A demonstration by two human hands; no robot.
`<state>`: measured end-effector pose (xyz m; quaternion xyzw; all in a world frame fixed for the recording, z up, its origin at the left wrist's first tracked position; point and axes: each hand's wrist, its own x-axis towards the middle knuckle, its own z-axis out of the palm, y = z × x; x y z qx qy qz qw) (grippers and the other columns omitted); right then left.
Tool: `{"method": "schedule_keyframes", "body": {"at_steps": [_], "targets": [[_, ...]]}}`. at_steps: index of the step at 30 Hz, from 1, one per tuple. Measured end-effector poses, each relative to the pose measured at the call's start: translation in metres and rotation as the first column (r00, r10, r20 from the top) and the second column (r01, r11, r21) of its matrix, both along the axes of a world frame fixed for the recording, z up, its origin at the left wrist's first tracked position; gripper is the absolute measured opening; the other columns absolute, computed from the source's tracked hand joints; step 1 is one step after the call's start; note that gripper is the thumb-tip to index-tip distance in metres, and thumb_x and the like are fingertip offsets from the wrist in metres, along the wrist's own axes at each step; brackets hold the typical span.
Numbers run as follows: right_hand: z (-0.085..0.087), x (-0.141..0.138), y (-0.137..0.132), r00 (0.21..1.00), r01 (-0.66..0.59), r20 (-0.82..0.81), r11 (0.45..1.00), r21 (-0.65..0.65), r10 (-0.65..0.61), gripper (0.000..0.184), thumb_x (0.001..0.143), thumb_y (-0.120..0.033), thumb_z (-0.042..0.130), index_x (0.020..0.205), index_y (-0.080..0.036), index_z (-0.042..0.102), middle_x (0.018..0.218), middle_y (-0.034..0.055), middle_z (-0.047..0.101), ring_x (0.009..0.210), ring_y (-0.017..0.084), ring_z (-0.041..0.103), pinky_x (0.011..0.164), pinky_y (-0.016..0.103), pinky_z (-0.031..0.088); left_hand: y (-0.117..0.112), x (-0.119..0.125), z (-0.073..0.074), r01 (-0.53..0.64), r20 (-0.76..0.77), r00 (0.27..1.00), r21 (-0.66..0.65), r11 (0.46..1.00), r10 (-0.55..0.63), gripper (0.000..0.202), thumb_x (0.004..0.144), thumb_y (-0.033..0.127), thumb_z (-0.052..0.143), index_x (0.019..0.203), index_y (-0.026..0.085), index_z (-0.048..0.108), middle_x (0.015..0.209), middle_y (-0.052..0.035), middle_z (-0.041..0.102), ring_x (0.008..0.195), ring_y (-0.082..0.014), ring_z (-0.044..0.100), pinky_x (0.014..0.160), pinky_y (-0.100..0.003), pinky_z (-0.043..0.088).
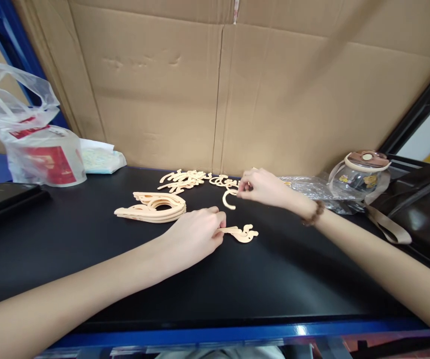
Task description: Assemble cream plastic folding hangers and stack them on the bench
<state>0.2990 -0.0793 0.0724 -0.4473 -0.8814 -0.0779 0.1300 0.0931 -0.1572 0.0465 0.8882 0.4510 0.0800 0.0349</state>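
Observation:
My left hand [200, 232] is closed around a beige plastic hanger piece [242, 233], whose curled end sticks out to the right just over the black tabletop. Between the fingertips of my right hand [257, 187] is a beige curved hook [228, 200], its open curve hanging to the left. A stack of folded beige hangers [151, 214] lies left of my left hand. Behind both hands rests a pile of loose beige hanger arms [187, 180]. More curved hooks [222, 180] lie beside that pile, partly hidden by my right hand.
On the left stand a plastic bag with a paper roll [46, 154], a tissue-like packet [102, 158] and a black phone-like device [5, 199]. A clear jar with a strap [362, 174], crinkled clear plastic [308, 188] and a dark bag [420, 214] sit right. Cardboard [155, 89] walls the back.

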Motion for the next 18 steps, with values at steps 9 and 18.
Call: {"method": "schedule_keyframes", "body": {"at_steps": [9, 18], "targets": [[-0.027, 0.008, -0.022, 0.963, -0.192, -0.245, 0.922, -0.336, 0.112, 0.034, 0.088, -0.044, 0.052, 0.076, -0.017, 0.068, 0.077, 0.0025, 0.066, 0.067, 0.013, 0.056, 0.060, 0.024, 0.040, -0.004, 0.001, 0.004, -0.028, -0.063, 0.997, 0.111, 0.993, 0.036, 0.012, 0.085, 0.023, 0.051, 0.078, 0.018, 0.060, 0.081, -0.0018, 0.062, 0.074, -0.0191, 0.060, 0.055, -0.028, 0.035], [-0.019, 0.069, 0.041, 0.916, 0.386, 0.061, 0.914, 0.127, -0.395, 0.034, 0.090, -0.029, 0.050, 0.115, -0.012, 0.063, 0.111, 0.0162, 0.063, 0.102, 0.027, 0.057, 0.085, 0.035, 0.041, 0.002, -0.004, -0.003, 0.055, -0.021, 0.998, 0.123, 0.991, -0.053, 0.024, 0.090, 0.028, 0.049, 0.109, 0.022, 0.062, 0.103, -0.0024, 0.062, 0.090, -0.0207, 0.061, 0.065, -0.030, 0.044]]}}
